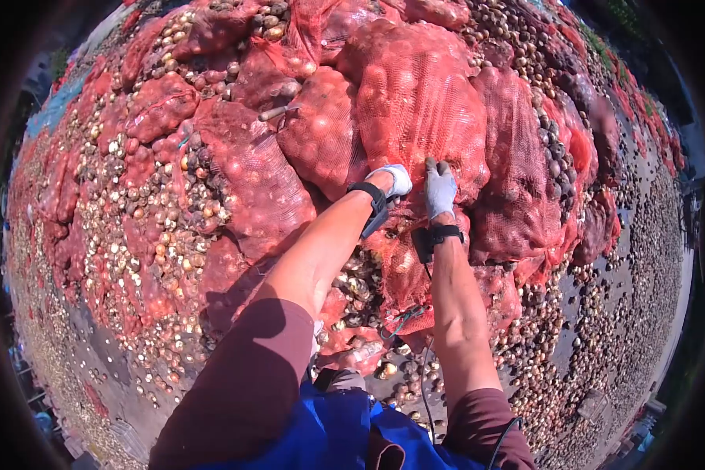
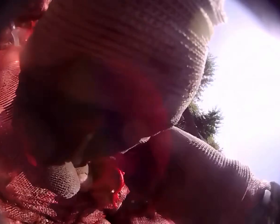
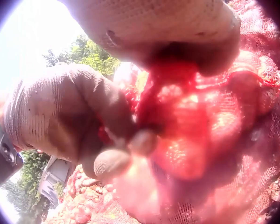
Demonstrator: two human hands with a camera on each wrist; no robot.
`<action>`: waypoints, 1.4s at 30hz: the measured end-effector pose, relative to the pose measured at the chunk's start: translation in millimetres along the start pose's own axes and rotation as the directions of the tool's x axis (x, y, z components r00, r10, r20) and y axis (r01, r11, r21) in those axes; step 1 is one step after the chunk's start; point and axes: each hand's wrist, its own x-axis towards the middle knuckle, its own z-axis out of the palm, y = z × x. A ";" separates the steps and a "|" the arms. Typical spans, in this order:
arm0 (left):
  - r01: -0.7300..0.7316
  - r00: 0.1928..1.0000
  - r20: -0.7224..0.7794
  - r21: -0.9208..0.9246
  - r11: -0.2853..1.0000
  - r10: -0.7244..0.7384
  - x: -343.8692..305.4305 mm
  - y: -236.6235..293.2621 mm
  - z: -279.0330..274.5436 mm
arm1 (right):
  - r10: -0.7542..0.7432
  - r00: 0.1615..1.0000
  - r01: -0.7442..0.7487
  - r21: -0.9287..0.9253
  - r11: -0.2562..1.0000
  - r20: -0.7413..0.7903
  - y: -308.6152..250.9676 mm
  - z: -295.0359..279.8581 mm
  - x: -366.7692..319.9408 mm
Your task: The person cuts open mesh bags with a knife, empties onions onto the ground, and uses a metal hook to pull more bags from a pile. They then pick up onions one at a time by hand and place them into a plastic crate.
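A bulging red mesh bag of onions (image 1: pixel 419 98) lies in front of me on a heap of similar bags. At its near end my left hand (image 1: pixel 397 182), in a whitish knit glove, grips the gathered netting. In the right wrist view, the curled fingers of that left hand (image 3: pixel 70 109) pinch the red mesh. Close beside it, my gloved right hand (image 1: pixel 440 190) holds the same bag's near end, its fingertips darkened with dirt. Round onions show through the taut netting (image 3: pixel 186 154). Glare and shadow hide part of both grips.
More red onion bags lie on both sides, including one at left (image 1: pixel 251 176) and one at right (image 1: pixel 513 157). Loose onions (image 1: pixel 164 258) spill between the bags and over the grey ground (image 1: pixel 634 290). A smaller mesh bag (image 1: pixel 403 274) lies below my hands.
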 end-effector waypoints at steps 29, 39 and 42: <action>-0.066 0.951 -0.304 -0.004 0.998 0.062 34.9 -145.0 29.9 | -0.100 0.567 -0.820 0.548 -0.164 0.818 -39.3 82.0 26.1; 0.215 0.950 0.308 -0.763 0.609 0.051 50.3 -50.5 -83.6 | 0.228 0.777 -0.596 0.802 -0.031 0.586 -52.5 70.3 -6.6; 0.213 0.966 0.233 -0.486 0.848 -0.109 60.0 15.3 -63.0 | 0.293 0.844 -0.466 0.885 -0.011 0.449 -49.5 83.1 -7.7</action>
